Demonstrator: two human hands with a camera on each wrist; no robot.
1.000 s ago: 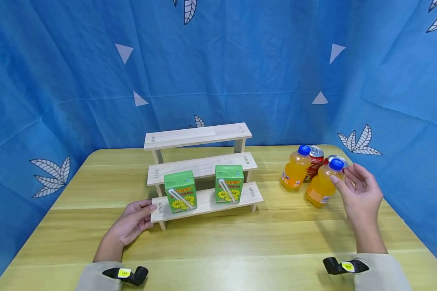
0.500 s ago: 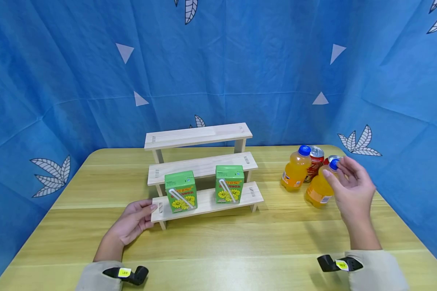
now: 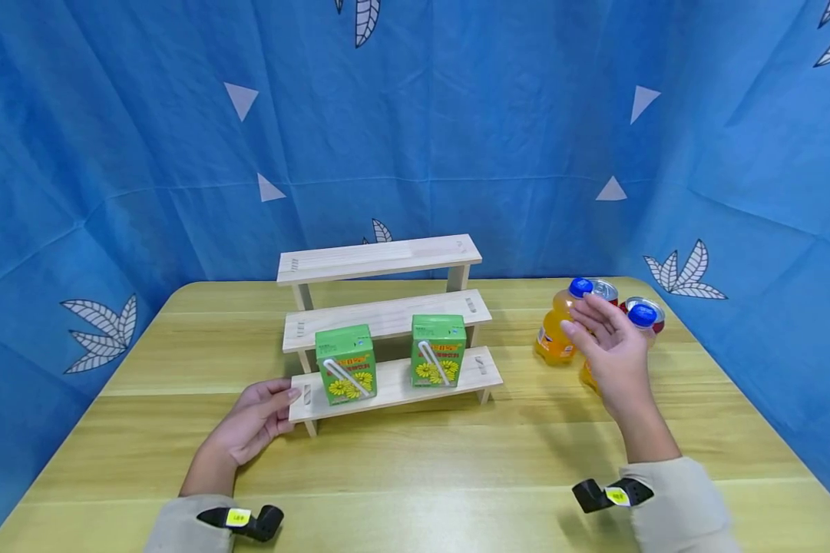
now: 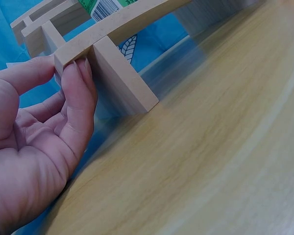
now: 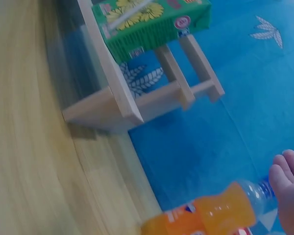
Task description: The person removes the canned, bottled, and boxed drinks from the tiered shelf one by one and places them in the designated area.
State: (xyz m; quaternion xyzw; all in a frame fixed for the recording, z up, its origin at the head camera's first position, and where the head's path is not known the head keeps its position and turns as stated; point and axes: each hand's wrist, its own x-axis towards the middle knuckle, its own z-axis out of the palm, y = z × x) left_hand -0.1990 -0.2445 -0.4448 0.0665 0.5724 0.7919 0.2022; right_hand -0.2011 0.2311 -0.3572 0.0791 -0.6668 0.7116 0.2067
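My left hand point(image 3: 252, 422) pinches the left end of the lowest step of a three-tier wooden display shelf point(image 3: 397, 389); in the left wrist view, the thumb and fingertips point(image 4: 78, 90) meet at that corner. Two green drink cartons with straws stand on this step, a left carton point(image 3: 346, 365) and a right carton point(image 3: 439, 351). Over to the right, my right hand point(image 3: 615, 359) is beside the left orange soda bottle point(image 3: 555, 338), fingers loosely bent and holding nothing. It partly hides the right orange soda bottle point(image 3: 642, 316). Whether it touches either bottle is unclear.
Two red drink cans stand behind the bottles, one can point(image 3: 605, 290) near the left bottle and another can point(image 3: 653, 306) near the right one. A blue curtain point(image 3: 428, 138) hangs behind the wooden table point(image 3: 415, 476).
My right hand has moved left, from beside the right bottle across its front to near the left bottle. The left hand, shelf and cartons have kept their places.
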